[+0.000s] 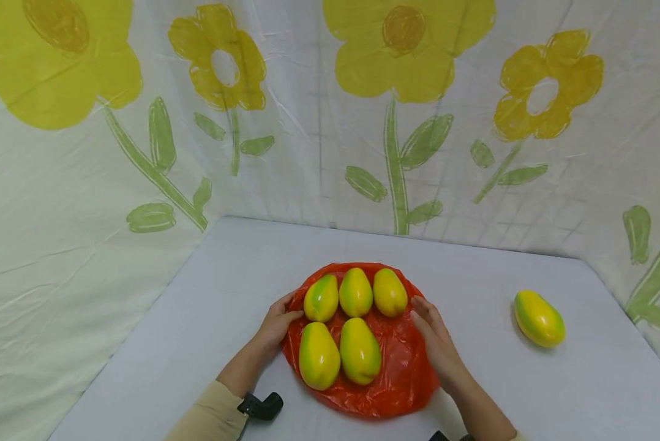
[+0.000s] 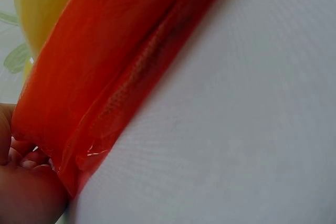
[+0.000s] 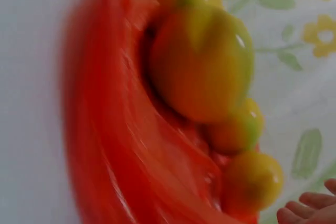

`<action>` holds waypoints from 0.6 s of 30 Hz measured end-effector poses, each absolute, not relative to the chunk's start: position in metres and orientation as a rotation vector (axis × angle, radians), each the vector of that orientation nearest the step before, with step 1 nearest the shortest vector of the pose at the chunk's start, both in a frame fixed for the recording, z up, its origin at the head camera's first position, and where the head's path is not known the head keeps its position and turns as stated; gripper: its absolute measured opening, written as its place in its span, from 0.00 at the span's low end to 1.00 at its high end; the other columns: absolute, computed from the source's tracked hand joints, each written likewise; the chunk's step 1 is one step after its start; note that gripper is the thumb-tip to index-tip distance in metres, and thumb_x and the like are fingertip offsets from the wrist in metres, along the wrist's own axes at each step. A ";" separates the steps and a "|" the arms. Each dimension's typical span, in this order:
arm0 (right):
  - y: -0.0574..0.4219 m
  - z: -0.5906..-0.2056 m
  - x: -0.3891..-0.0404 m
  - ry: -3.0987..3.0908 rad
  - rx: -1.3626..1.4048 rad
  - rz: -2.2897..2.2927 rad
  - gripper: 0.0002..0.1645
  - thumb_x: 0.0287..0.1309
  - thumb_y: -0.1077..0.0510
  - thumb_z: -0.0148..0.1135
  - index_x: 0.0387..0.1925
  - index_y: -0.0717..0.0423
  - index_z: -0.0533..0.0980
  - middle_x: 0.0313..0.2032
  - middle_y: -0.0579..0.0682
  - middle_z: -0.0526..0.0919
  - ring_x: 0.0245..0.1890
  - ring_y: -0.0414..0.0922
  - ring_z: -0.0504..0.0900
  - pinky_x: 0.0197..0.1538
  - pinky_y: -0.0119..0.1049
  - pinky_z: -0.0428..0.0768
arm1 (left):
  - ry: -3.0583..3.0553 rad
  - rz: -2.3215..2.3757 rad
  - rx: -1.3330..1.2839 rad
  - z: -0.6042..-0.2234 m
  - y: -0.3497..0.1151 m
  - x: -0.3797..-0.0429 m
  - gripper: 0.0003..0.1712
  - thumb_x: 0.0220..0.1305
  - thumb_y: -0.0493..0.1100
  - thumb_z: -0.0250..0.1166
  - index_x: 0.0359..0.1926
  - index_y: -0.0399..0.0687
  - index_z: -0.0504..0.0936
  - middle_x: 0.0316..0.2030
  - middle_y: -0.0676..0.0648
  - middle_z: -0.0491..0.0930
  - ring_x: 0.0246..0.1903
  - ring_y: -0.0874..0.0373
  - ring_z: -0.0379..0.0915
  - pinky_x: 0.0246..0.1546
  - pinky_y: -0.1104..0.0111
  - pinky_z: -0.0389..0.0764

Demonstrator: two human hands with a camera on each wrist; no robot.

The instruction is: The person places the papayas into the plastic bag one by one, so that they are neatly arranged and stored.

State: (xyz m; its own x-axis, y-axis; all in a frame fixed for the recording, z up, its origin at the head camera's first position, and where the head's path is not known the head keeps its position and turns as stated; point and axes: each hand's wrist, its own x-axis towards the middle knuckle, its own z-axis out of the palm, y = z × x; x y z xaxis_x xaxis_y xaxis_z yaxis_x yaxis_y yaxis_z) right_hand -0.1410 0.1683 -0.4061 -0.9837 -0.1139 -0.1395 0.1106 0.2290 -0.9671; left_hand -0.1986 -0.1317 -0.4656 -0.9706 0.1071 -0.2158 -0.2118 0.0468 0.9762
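A round, shallow basket lined with a red plastic bag (image 1: 404,364) stands on the table in the head view. Several yellow-green papayas (image 1: 319,355) lie in it, in a back row and a front row, with bare red plastic at the front right. My left hand (image 1: 275,321) grips the left rim, thumb on top; in the left wrist view its fingers curl under the red plastic (image 2: 79,77), where a mesh texture shows through. At the right rim is my right hand (image 1: 440,343), fingers extended. The right wrist view shows those fingers (image 3: 310,208) loosely spread beside the papayas.
One more papaya (image 1: 539,318) lies by itself on the white table (image 1: 214,294), right of the basket. A flower-printed curtain (image 1: 319,153) hangs behind the table and along its sides. Dark wrist straps (image 1: 261,405) sit on the forearms.
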 end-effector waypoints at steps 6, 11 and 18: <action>0.204 -0.395 -0.149 2.398 -0.040 -1.795 0.37 0.69 0.40 0.35 0.70 0.55 0.45 0.71 0.60 0.47 0.70 0.62 0.47 0.68 0.64 0.49 | 2.073 2.040 -0.074 -0.468 -0.132 -0.199 0.29 0.64 0.36 0.51 0.67 0.49 0.62 0.65 0.44 0.65 0.63 0.48 0.63 0.60 0.59 0.71; 0.233 -0.387 -0.156 2.475 -0.041 -1.760 0.39 0.69 0.38 0.32 0.70 0.59 0.45 0.71 0.63 0.46 0.69 0.65 0.47 0.68 0.64 0.49 | 2.064 2.043 -0.109 -0.466 -0.132 -0.199 0.29 0.64 0.35 0.51 0.67 0.51 0.63 0.65 0.47 0.65 0.63 0.51 0.64 0.59 0.60 0.72; 0.266 -0.379 -0.165 2.586 -0.039 -1.659 0.43 0.68 0.35 0.20 0.71 0.61 0.46 0.71 0.65 0.46 0.69 0.63 0.45 0.71 0.54 0.51 | 2.053 2.053 -0.093 -0.467 -0.132 -0.200 0.29 0.64 0.35 0.51 0.67 0.50 0.63 0.65 0.46 0.66 0.62 0.50 0.65 0.58 0.60 0.73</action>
State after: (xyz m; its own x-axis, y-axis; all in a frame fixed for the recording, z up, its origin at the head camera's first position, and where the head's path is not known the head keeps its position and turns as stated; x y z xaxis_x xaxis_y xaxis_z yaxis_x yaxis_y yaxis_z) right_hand -0.1648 0.2665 -0.3795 -0.9973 -0.0586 -0.0445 0.0160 0.4174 -0.9086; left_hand -0.1996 -0.1318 -0.4666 -0.9701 0.1209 -0.2105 -0.2106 0.0126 0.9775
